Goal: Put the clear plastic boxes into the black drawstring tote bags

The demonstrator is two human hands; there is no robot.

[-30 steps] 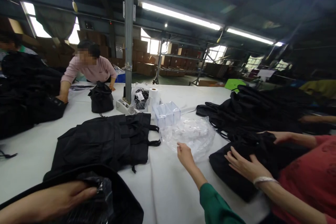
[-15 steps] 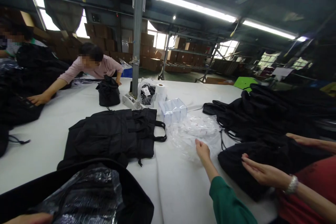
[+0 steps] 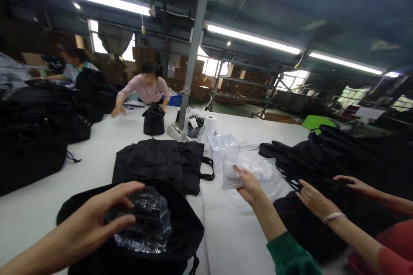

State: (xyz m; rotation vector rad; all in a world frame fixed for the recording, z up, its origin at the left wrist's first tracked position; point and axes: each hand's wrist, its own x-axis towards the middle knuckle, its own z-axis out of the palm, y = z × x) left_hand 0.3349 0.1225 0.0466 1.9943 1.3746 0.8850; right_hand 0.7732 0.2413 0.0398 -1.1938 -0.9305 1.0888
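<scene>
My left hand (image 3: 93, 217) hovers over the mouth of a black drawstring bag (image 3: 185, 227), its thumb and fingers spread with nothing between them. Inside that bag sits something dark wrapped in shiny clear plastic (image 3: 145, 219); what it is I cannot make out. In my right hand (image 3: 250, 184), below a green sleeve, a small clear plastic bag (image 3: 230, 176) is pinched. More clear plastic bags (image 3: 263, 167) lie loosely just behind that hand. A black backpack (image 3: 161, 161) with a handle lies flat beyond the open bag.
A clear plastic box (image 3: 224, 144), a white roll (image 3: 209, 124) and a metal post (image 3: 193, 47) stand mid-table. Black bags are heaped left (image 3: 32, 146) and right (image 3: 335, 150). A co-worker's hands (image 3: 318, 200) handle black fabric at right; a person in pink (image 3: 146, 86) works across the table.
My left hand has come up over the open bag with fingers spread. My right hand now lifts a clear plastic bag. The view has shifted left, and the person in pink has drawn back an arm.
</scene>
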